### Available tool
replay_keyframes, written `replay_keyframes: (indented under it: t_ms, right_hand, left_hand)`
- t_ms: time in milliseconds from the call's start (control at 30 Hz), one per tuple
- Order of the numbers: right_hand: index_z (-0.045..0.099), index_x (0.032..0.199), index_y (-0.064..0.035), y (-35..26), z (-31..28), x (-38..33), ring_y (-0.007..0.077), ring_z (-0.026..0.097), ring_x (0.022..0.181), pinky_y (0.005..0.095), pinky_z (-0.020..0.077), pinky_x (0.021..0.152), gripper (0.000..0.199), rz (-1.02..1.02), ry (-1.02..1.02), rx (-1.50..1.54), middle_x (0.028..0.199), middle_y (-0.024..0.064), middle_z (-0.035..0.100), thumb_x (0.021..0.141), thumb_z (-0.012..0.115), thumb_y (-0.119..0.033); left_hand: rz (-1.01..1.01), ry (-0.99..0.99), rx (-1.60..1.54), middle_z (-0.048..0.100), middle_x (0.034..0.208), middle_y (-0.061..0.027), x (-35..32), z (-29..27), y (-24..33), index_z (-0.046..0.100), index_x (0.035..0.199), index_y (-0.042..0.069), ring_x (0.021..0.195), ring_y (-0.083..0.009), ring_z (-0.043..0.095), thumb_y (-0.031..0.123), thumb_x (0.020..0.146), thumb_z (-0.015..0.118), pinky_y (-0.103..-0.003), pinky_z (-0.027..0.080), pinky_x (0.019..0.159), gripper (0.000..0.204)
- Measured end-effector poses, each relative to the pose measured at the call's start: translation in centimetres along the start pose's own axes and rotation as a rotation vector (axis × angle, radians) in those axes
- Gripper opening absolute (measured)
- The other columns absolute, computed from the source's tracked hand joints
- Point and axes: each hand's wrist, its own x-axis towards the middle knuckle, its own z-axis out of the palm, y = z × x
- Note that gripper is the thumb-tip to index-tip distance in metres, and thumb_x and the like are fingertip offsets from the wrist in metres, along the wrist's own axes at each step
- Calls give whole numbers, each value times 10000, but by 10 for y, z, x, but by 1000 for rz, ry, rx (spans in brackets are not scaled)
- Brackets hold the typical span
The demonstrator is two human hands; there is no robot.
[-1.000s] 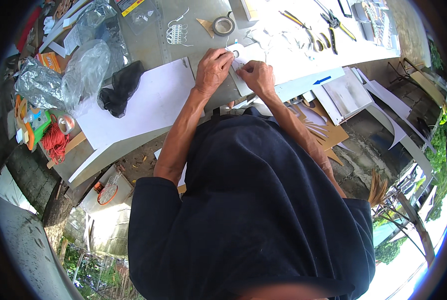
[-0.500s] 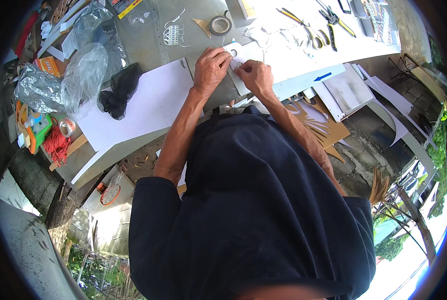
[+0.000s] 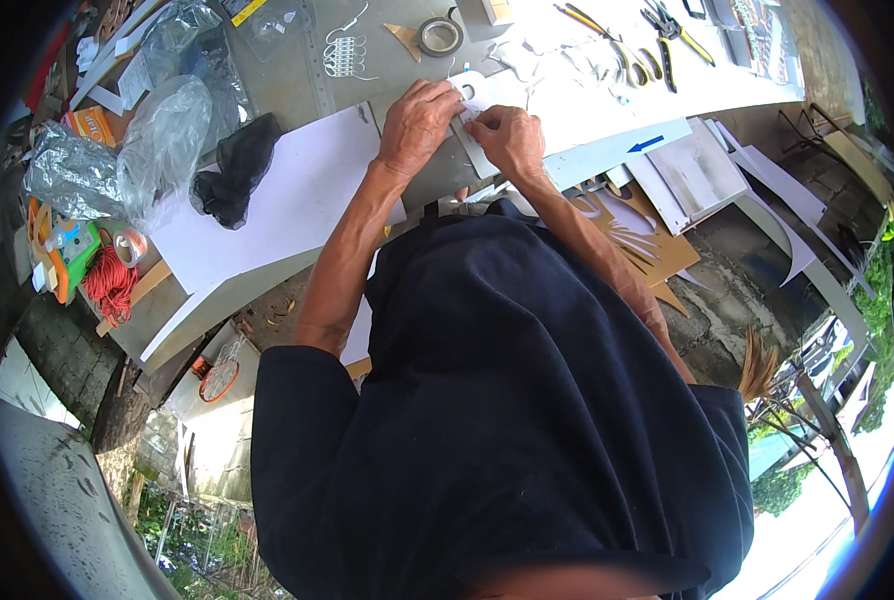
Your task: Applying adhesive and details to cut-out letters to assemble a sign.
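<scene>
A small white piece [image 3: 479, 88] with a rounded end and a grey ring-like mark lies at the table's front edge, between my two hands. My left hand [image 3: 419, 125] is closed, its thumb and fingertips pinching the left edge of this piece. From the other side my right hand [image 3: 510, 140] has its fingers curled, with thumb and forefinger pressed on the lower right of the piece. Anything smaller under the fingertips is hidden. Just beyond the hands are a roll of dark tape [image 3: 440, 37] and a string of small white modules [image 3: 346, 57] with wires.
Pliers [image 3: 679, 35] and scissors [image 3: 632, 68] lie far right on white sheet. To the left are a white panel [image 3: 307, 190], a black cloth [image 3: 235, 175], clear plastic bags [image 3: 167, 130] and red cord [image 3: 112, 285]. Brown cut-out board [image 3: 657, 250] leans below the table at right.
The whole view has shifted slightly. My left hand has moved a little up and left, and my right hand a little up. Both stay at the white piece.
</scene>
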Motion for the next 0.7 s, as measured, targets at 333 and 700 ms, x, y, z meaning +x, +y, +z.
replay_keyframes:
  t_ms: [333, 700]
  right_hand:
    - [818, 871, -132, 1, 2, 3, 352, 727, 724, 443, 574, 710, 168, -36, 27, -38, 745, 159, 735, 777, 754, -257]
    - [809, 950, -72, 0, -6, 7, 310, 738, 738, 410, 569, 749, 259, -111, -31, -136, 788, 149, 754, 815, 690, -259]
  left_hand:
    - [-26, -58, 58, 696, 1035, -75, -4, -2, 9, 720, 1010, 42, 1026, -279, 657, 59, 788, 754, -371, 559, 878, 225]
    - [-87, -56, 95, 704, 1084, -42, -2, 2, 11, 743, 1066, 68, 1028, -266, 659, 94, 762, 796, -371, 559, 883, 309]
